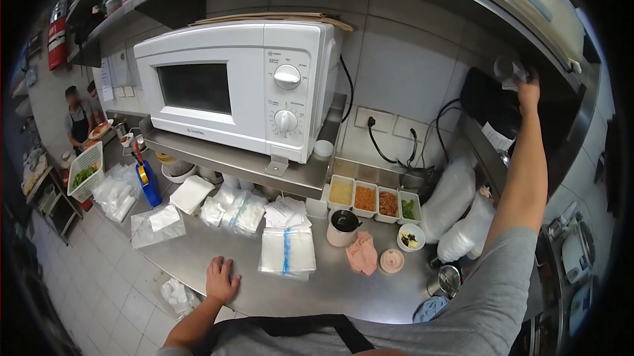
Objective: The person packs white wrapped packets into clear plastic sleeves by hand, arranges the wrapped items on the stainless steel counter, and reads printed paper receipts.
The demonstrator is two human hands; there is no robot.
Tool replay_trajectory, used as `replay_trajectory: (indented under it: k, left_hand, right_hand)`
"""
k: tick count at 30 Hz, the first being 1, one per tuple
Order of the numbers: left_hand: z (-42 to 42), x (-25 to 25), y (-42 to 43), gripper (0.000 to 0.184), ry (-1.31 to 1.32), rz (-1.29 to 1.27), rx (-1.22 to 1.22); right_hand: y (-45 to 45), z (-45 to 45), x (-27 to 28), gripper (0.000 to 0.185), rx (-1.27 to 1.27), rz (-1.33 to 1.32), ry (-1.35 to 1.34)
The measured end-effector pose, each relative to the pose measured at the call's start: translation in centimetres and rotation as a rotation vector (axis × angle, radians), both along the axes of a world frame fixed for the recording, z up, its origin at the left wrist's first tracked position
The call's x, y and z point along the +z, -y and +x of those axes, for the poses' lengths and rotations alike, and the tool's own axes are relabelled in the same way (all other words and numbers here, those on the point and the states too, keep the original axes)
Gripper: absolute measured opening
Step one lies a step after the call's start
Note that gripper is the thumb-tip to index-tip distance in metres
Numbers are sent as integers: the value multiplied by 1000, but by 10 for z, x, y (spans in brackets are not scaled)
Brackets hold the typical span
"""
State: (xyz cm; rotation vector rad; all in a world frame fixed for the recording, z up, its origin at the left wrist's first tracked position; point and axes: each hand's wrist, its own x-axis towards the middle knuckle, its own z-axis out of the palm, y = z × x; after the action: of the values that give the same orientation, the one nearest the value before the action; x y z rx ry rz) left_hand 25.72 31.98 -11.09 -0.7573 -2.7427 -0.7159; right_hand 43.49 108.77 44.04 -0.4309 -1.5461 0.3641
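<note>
My left hand rests flat on the steel counter near its front edge, fingers spread, holding nothing. At the upper right my arm reaches toward the shelf corner, and my right hand closes on a clear cup-like container; its exact kind is too small to make out. Behind it is a black object. In front of my left hand lies a stack of clear plastic bags with a blue stripe. A pink cloth and a round pink lid lie farther right.
A white microwave stands on a raised shelf. Below it sit small tubs of chopped food, a pinkish canister with a black top and a small bowl. Filled plastic bags lean at right. Two people stand far left.
</note>
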Motion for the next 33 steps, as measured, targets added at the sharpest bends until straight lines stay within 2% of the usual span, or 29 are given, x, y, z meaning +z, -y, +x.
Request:
replay_trajectory:
  k: [2, 4, 7, 10, 12, 14, 15, 17, 18, 20, 21, 24, 26, 29, 32, 33]
  left_hand:
    - [-1, 1, 0, 56, -4, 12, -6]
    - [-1, 3, 0, 56, 7, 33, -15]
    - [-2, 3, 2, 53, -48, 66, -26]
    - [-14, 0, 4, 56, 57, 110, -26]
    - [-38, -4, -4, 50, 379, 334, -158]
    - [-26, 50, -31, 42, 814, 740, -378]
    - [-24, 67, -44, 37, 888, 827, -591]
    - [-15, 109, -66, 44, 1147, 924, -898]
    - [-4, 139, -72, 58, 1187, 908, -991]
    - [2, 170, -83, 61, 1200, 973, -1186]
    - [0, 177, -89, 61, 1195, 1003, -1195]
    - [-11, 194, -96, 76, 1238, 1105, -1145]
    - [-19, 192, -96, 89, 1388, 1097, -1128]
    - [-27, 169, -97, 102, 1730, 900, -1285]
    - [-19, 170, -89, 107, 1828, 1038, -1170]
    - [-29, 168, -89, 96, 1861, 1171, -1329]
  right_hand:
    - [25, 7, 4, 67, -24, 104, 90]
    - [61, 4, -3, 50, 369, 151, 95]
    - [150, 5, -28, 44, 533, 58, 227]
    - [216, 7, -68, 47, 772, -67, 331]
    - [264, 6, -99, 49, 906, -209, 372]
    - [301, 1, -135, 51, 1003, -316, 409]
    - [323, -1, -152, 51, 1037, -331, 442]
    - [357, -8, -185, 53, 1110, -395, 522]
    - [373, -12, -200, 54, 1145, -424, 553]
    - [403, -20, -224, 57, 1232, -486, 639]
    - [417, -24, -233, 59, 1273, -540, 687]
    - [448, -34, -252, 62, 1330, -632, 808]
    - [469, -39, -263, 62, 1320, -585, 829]
    - [493, -38, -269, 62, 1288, -629, 931]
    - [513, -33, -274, 61, 1192, -426, 1125]
    - [520, -31, -275, 60, 1148, -242, 1192]
